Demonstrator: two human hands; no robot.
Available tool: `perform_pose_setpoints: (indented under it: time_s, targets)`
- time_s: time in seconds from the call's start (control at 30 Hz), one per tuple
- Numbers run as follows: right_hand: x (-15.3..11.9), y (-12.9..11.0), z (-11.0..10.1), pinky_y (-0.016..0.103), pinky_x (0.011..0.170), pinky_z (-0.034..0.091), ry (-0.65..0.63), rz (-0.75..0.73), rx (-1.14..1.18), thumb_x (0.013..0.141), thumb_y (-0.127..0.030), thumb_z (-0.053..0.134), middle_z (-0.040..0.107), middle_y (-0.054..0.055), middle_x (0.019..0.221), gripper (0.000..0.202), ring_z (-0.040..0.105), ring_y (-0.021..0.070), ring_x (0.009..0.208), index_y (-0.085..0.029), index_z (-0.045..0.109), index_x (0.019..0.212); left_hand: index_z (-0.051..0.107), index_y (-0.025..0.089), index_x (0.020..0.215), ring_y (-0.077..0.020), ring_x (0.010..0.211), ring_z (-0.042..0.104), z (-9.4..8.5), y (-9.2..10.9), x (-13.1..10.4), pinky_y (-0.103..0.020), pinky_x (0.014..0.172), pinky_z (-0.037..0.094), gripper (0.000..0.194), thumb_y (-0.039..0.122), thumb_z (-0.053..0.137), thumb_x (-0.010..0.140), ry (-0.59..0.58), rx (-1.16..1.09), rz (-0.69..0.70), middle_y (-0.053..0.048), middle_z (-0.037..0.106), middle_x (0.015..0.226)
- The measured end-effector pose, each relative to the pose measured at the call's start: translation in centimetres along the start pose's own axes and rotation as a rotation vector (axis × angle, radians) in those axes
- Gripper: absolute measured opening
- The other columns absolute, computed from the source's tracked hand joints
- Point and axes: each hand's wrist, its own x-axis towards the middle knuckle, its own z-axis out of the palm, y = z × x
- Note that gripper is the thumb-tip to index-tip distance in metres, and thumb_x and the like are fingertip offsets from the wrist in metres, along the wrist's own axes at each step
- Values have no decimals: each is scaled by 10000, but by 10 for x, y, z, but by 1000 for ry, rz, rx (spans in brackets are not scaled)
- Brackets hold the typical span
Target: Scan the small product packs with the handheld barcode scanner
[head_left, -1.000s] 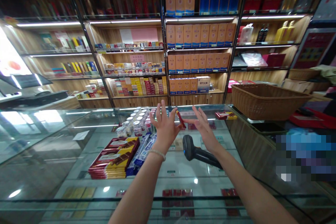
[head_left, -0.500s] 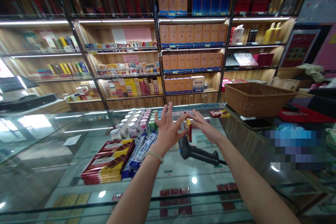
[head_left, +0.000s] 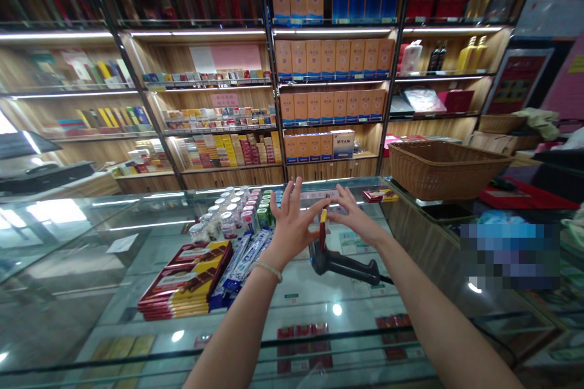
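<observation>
Above the glass counter, a thin red-and-yellow chocolate packet (head_left: pixel 322 232) stands nearly edge-on between my two hands. My left hand (head_left: pixel 292 219) pinches it with thumb and forefinger, the other fingers spread upward. From the right, my right hand (head_left: pixel 358 219) closes its thumb and fingertips on the packet's upper part. Just below lies a black handheld barcode scanner (head_left: pixel 349 268), its head partly behind the packet. A stack of similar red-and-yellow packets (head_left: pixel 185 279) is to the left, beside blue-and-white wrapped bars (head_left: pixel 244 261).
Jars and small cans (head_left: pixel 228 219) stand in rows behind the bars. Another red-and-yellow packet (head_left: pixel 381 196) lies at the counter's far right, near a wicker basket (head_left: pixel 447 167). Shelves of orange boxes (head_left: pixel 331 59) line the back. A glass display counter (head_left: pixel 292 322) spans the front.
The packet has turned so that its thin edge faces me more. Both hands stay on it, and the right fingers have shifted slightly. The camera view has moved a little.
</observation>
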Motion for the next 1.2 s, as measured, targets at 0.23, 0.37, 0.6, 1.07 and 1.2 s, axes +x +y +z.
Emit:
perform_pose_setpoints:
  time_s: [0.23, 0.37, 0.6, 1.07, 1.2]
  targets:
    - [1, 4, -2, 608, 1302, 36, 80, -49, -99, 789, -716, 739, 202, 70, 1758, 573, -7, 302, 1643, -299, 751, 1181, 567, 437, 1477, -417, 1608, 161, 0, -4, -1, -659, 1256, -22, 686, 505, 794, 833, -8, -11, 18, -94, -8, 1786]
    - [1, 4, -4, 646, 1287, 81, 116, -110, -240, 816, -698, 723, 261, 47, 1742, 493, 53, 330, 1640, -310, 759, 1119, 553, 420, 1494, -425, 1610, 143, 2, -8, -3, -665, 1254, -52, 712, 530, 791, 832, -29, -15, 19, -96, -24, 1785]
    - [0, 1, -8, 679, 1259, 106, 176, -186, -367, 906, -750, 559, 293, 62, 1731, 513, 115, 342, 1629, -288, 751, 1019, 598, 362, 1469, -419, 1621, 80, -5, -15, -3, -636, 1269, -63, 690, 609, 750, 843, -63, -53, 21, -92, -34, 1784]
    - [-4, -8, -4, 659, 1266, 116, 280, -257, -374, 940, -737, 513, 372, 55, 1695, 505, 166, 331, 1612, -270, 704, 909, 565, 244, 1464, -426, 1603, 171, -1, -29, -4, -662, 1259, -31, 866, 686, 788, 754, -131, -22, -134, -229, 228, 1718]
    - [-2, -6, -8, 648, 1271, 145, 308, -225, -279, 910, -782, 520, 395, 70, 1683, 543, 173, 329, 1609, -272, 706, 909, 560, 242, 1441, -424, 1600, 193, 1, -30, -3, -684, 1256, 17, 868, 640, 839, 722, -105, -16, -201, -236, 256, 1708]
